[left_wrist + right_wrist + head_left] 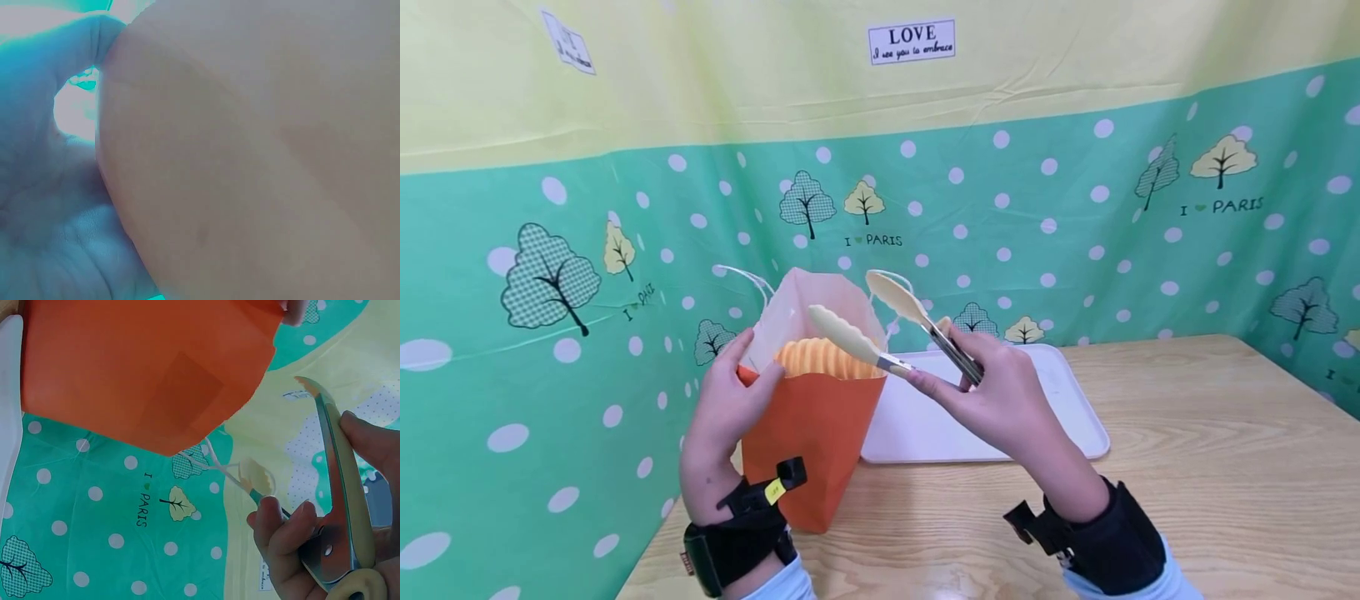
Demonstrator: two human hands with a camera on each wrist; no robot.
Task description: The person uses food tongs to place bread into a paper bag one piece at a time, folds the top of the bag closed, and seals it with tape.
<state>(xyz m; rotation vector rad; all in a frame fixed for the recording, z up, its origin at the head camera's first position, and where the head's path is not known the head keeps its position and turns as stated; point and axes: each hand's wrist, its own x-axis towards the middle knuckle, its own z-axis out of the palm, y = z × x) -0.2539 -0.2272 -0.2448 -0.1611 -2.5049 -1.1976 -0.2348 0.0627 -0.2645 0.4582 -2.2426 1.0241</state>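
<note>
An orange paper bag (pixel 805 433) with a pale inside and white cord handles stands upright on the table. A ridged, golden-brown bread (pixel 827 358) sits inside, its top showing at the mouth and its lower part hidden. My left hand (pixel 722 404) grips the bag's left rim, thumb near the bread. In my right hand (pixel 1003 392) is a pair of tongs (pixel 850 337) with cream tips and metal arms. The tips are spread apart above the bag's mouth, with nothing between them. The left wrist view is mostly filled by the bag's blurred side (pixel 219 156).
A white tray (pixel 917 425) lies on the wooden table (pixel 1187 433) behind and right of the bag. Green and yellow printed cloth (pixel 1045 192) hangs behind the table and along its left side.
</note>
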